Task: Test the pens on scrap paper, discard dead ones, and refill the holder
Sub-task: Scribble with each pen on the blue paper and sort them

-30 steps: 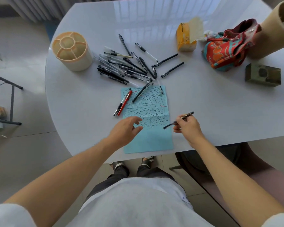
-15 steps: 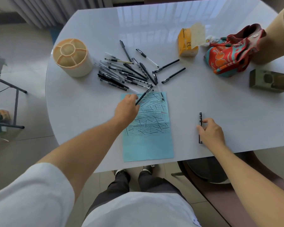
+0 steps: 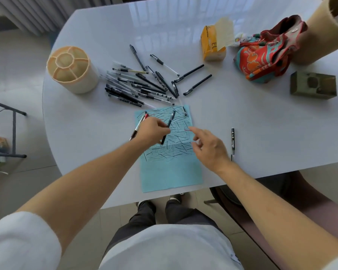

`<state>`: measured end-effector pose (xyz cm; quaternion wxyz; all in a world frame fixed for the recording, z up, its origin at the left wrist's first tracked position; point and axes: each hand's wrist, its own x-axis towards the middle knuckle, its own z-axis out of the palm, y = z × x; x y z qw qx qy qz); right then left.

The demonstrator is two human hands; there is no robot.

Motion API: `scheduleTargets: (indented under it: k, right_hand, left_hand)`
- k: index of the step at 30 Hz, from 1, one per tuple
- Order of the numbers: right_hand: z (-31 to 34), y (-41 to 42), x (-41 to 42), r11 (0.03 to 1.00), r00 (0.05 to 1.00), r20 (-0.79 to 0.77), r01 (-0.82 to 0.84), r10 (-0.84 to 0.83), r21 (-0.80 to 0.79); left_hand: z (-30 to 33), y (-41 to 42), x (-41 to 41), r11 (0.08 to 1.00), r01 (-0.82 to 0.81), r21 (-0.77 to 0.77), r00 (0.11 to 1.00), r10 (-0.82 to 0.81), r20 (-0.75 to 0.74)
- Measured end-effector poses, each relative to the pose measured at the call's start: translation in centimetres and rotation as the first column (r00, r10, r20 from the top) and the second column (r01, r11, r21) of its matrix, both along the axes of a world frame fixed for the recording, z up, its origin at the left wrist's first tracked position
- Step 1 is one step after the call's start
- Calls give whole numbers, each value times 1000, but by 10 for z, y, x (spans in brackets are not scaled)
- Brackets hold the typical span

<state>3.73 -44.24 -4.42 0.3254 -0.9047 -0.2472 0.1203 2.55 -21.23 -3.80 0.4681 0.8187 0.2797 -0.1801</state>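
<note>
A blue scrap paper (image 3: 172,172) covered in black test strokes lies at the table's front edge. My left hand (image 3: 151,131) pinches a dark pen (image 3: 169,123) above the paper. My right hand (image 3: 208,149) hovers over the paper's right side, fingers loosely spread, holding nothing. A black patterned pen (image 3: 232,140) lies alone on the table to the right of that hand. A red pen and a black-and-white pen (image 3: 139,124) lie at the paper's left edge, partly hidden by my left hand. A pile of pens (image 3: 142,86) sits behind the paper. The beige compartment holder (image 3: 71,69) stands at the left with nothing visible inside it.
A yellow tissue pack (image 3: 213,43), a red patterned cloth bag (image 3: 265,55), a tan cylinder (image 3: 318,36) and an olive box (image 3: 313,87) occupy the right back of the white table (image 3: 261,133). A chair seat (image 3: 271,201) is below the front edge at right.
My right hand set the patterned pen down at the right and moved back toward the paper. My left hand reached forward, picked up a dark pen and drew it back over the paper.
</note>
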Motion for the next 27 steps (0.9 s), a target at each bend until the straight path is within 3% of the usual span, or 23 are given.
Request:
scheduleTargets:
  k: [4,8,10,12,15,18,20,27]
  right_hand:
    - [-2,35,-4,984,981,82,-176,175,4]
    - [-7,41,-10,978,977,120,-189,178,88]
    - [-10,36,-17,973,996,-10,-86,90,214]
    - [-8,33,-26,944,954,-299,122,-27,306]
    - [-4,27,-38,889,806,-586,328,-87,319]
    - [-1,19,-51,858,718,-691,404,-83,317]
    - [-1,13,-61,832,674,-731,463,-108,304]
    - [1,9,-86,696,588,-764,666,-266,270]
  left_hand:
    - [12,-15,-36,977,-48,-207,995,30,-92]
    - [14,-15,-60,907,-138,-398,990,110,-91]
    - [8,-10,-68,967,-113,-228,993,120,18]
    - [2,-6,-75,999,28,27,994,-31,102]
    - [-7,-6,-82,946,322,48,937,-325,131]
    - [-9,-10,-87,833,524,174,820,-549,158]
    - [-10,-13,-94,772,576,270,767,-624,147]
    - [-10,-30,-115,768,514,384,766,-611,198]
